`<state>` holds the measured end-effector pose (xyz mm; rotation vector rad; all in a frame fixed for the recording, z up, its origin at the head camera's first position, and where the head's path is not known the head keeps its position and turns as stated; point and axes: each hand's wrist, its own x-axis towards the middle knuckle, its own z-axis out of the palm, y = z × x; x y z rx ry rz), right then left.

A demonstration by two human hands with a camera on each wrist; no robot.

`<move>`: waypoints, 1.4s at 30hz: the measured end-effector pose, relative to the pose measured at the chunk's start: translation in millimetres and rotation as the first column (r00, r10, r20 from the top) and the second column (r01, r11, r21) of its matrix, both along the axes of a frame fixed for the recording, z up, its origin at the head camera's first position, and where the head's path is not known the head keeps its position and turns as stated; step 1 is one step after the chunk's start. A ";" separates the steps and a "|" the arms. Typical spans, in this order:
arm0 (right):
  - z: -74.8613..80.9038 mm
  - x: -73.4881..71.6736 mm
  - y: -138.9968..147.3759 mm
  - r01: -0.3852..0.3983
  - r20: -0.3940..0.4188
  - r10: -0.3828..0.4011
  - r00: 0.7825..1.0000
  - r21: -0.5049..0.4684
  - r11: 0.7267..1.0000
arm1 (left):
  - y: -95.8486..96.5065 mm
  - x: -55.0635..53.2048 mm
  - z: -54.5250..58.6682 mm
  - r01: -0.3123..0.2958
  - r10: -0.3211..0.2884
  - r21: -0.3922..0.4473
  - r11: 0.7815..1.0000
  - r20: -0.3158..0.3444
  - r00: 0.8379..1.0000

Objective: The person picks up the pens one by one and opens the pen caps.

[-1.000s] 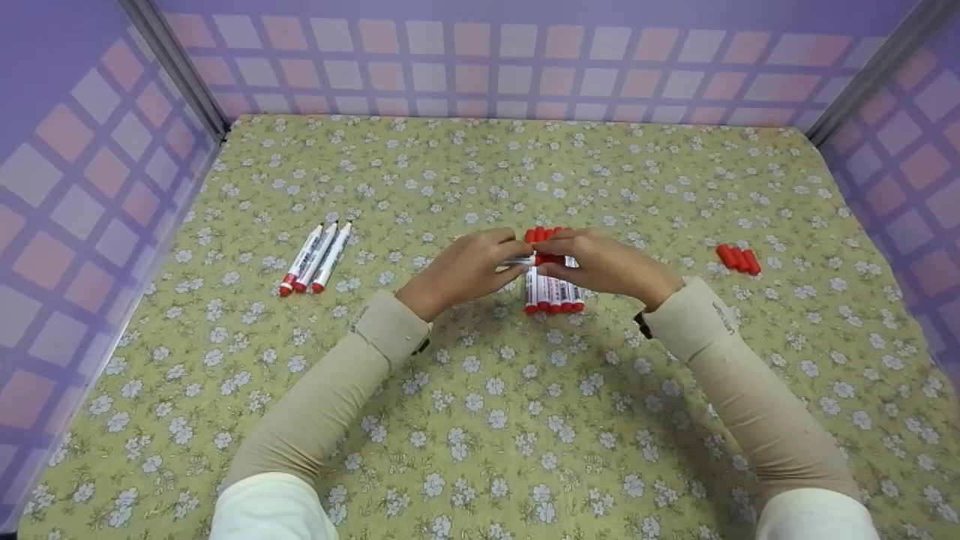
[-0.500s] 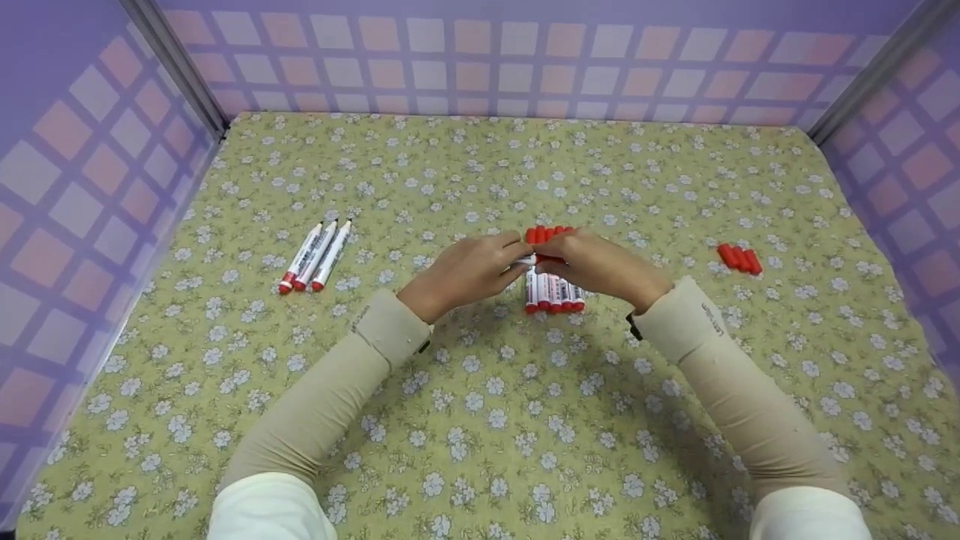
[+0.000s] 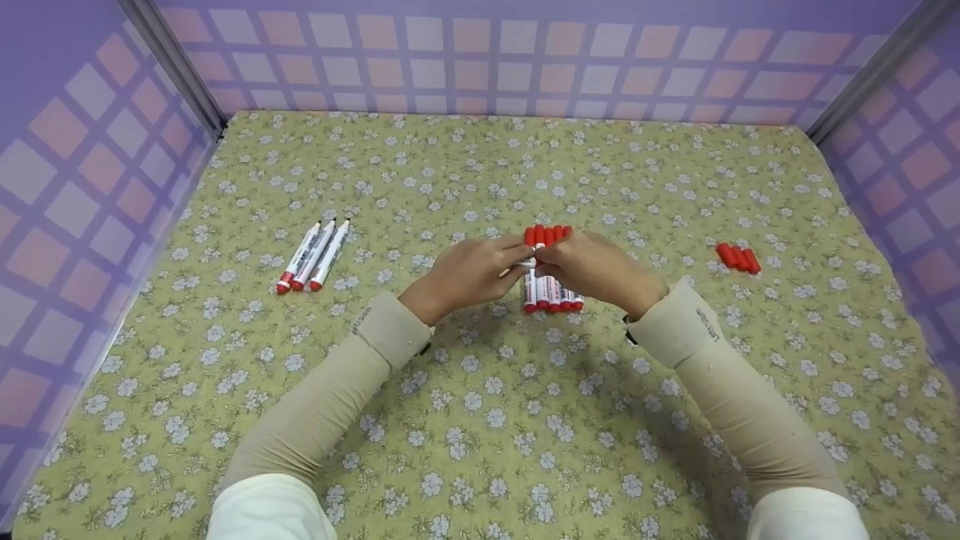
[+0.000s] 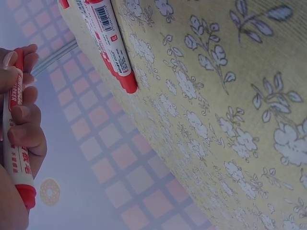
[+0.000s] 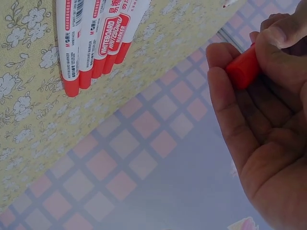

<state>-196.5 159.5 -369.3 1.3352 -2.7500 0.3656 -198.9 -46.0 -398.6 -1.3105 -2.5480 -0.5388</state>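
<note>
A: Where's the marker (image 4: 17, 163)?
B: Left hand (image 3: 466, 274) grips it, right hand (image 3: 600, 274) pinches the red cap (image 5: 242, 71), above the capped row of markers (image 3: 553, 295), right of 3 uncapped markers (image 3: 315, 256).
A: Risk?
B: Crooked pushing might make the cap slip.

3 purple checked walls (image 3: 480, 15), floral cloth (image 3: 517, 442)

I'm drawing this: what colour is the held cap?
The cap is red, clearest in the right wrist view.

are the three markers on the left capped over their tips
No, in the head view those three markers show bare dark tips at their far ends.
</note>
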 end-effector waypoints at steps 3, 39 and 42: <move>-0.4 -0.3 0.8 -0.015 -0.029 0.014 0.999 -0.014 1.000 | -0.5 0.1 0.7 -0.005 0.004 0.018 1.000 0.026 1.000; 0.3 -1.0 6.0 -0.013 -0.037 0.011 0.999 -0.067 0.998 | -7.8 -1.9 3.0 0.014 -0.017 0.041 0.999 0.074 0.997; 0.5 -1.5 6.9 -0.004 -0.027 0.002 1.000 -0.074 0.997 | -9.6 -2.9 2.2 0.009 -0.011 0.036 0.999 0.059 0.998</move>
